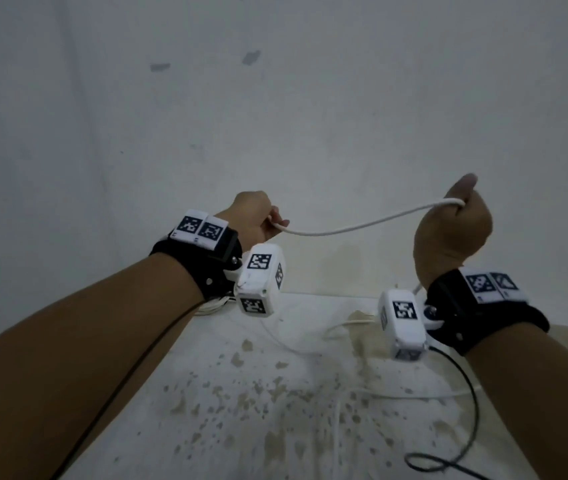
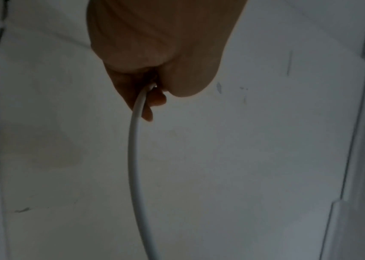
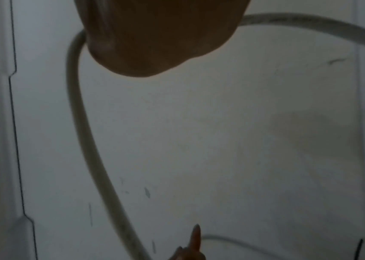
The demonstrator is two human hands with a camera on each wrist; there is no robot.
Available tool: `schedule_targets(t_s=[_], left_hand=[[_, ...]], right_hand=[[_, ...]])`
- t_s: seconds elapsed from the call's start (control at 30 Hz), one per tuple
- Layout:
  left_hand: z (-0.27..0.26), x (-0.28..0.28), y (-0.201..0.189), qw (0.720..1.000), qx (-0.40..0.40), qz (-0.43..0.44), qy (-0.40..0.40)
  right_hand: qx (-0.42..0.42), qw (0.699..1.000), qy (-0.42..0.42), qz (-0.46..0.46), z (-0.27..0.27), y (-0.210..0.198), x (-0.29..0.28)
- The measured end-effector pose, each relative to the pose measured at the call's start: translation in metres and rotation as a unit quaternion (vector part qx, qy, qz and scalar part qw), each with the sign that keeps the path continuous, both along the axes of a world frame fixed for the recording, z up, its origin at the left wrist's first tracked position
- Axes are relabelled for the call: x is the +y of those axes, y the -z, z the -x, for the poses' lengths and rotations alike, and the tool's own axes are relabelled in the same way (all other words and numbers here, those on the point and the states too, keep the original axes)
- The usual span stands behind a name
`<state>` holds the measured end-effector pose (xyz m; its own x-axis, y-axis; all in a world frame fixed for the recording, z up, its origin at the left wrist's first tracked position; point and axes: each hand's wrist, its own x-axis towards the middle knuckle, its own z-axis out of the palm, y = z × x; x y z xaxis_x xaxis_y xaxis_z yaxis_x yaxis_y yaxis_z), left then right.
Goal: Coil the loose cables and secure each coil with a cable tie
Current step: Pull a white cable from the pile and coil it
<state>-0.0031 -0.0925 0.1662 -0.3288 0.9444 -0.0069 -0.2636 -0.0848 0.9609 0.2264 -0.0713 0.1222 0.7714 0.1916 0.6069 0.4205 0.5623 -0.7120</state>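
Two hands [image 1: 255, 216] [image 1: 455, 230] gripping white cable [image 1: 362, 228]

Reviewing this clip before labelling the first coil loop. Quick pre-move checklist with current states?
1. Left hand grips the white cable: ok.
2. Right hand grips the cable: ok, fist closed around it.
3. Span between the hands has slack to loop: ok, it sags.
4. Rest of the cable free on the table: cannot tell; several white leads overlap there.
5. Loop already formed: not ok, none seen.
6. Cable tie within reach: cannot tell, none visible.
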Motion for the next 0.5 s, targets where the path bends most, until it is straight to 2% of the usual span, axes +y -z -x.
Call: schedule_targets(t_s=[0.03,0.07,0.1,0.13,0.17,0.2,0.23,0.27,0.3,0.33,0.37,0.4,0.43,0.47,0.5], left_hand=[[-0.003,0.000,-0.002,0.999,0.036,-0.009,0.018],[-0.005,-0.001,-0.002,0.996,0.078,-0.014,0.031],[-0.006,-0.001,-0.001,0.991,0.126,-0.020,0.038],[-0.005,-0.001,0.001,0.985,0.168,-0.028,0.040],[-0.003,-0.001,0.003,0.978,0.200,-0.037,0.041],[-0.002,-0.001,0.007,0.973,0.223,-0.044,0.041],[-0.001,0.000,0.011,0.968,0.243,-0.051,0.041],[0.001,0.001,0.016,0.962,0.261,-0.061,0.044],[0.001,0.001,0.021,0.956,0.281,-0.074,0.049],[0.000,0.001,0.026,0.947,0.301,-0.091,0.057],[-0.001,0.000,0.032,0.939,0.321,-0.109,0.067],[-0.004,0.000,0.037,0.930,0.338,-0.127,0.075],[-0.007,0.000,0.042,0.921,0.353,-0.143,0.084],[-0.012,-0.001,0.047,0.913,0.365,-0.158,0.092],[-0.017,-0.002,0.051,0.904,0.379,-0.172,0.097]], right_hand=[[0.000,0.999,-0.008,-0.036,0.004,-0.003,0.003],[-0.053,0.998,-0.037,-0.020,0.008,0.002,0.008],[-0.165,0.982,-0.075,0.055,0.011,0.015,0.015],[-0.311,0.927,-0.114,0.173,0.012,0.032,0.021],[-0.443,0.828,-0.156,0.306,0.011,0.051,0.027],[-0.515,0.715,-0.197,0.430,0.010,0.068,0.030],[-0.509,0.621,-0.244,0.544,0.008,0.079,0.027],[-0.479,0.559,-0.268,0.621,0.006,0.087,0.024],[-0.471,0.521,-0.269,0.659,0.003,0.089,0.020],[-0.462,0.510,-0.278,0.670,0.002,0.087,0.017],[-0.495,0.497,-0.284,0.653,0.000,0.079,0.012],[-0.488,0.508,-0.323,0.632,0.001,0.067,0.007],[-0.447,0.540,-0.381,0.603,0.000,0.052,0.002],[-0.372,0.594,-0.448,0.555,-0.001,0.041,0.000],[-0.304,0.632,-0.503,0.506,-0.002,0.029,-0.003]])
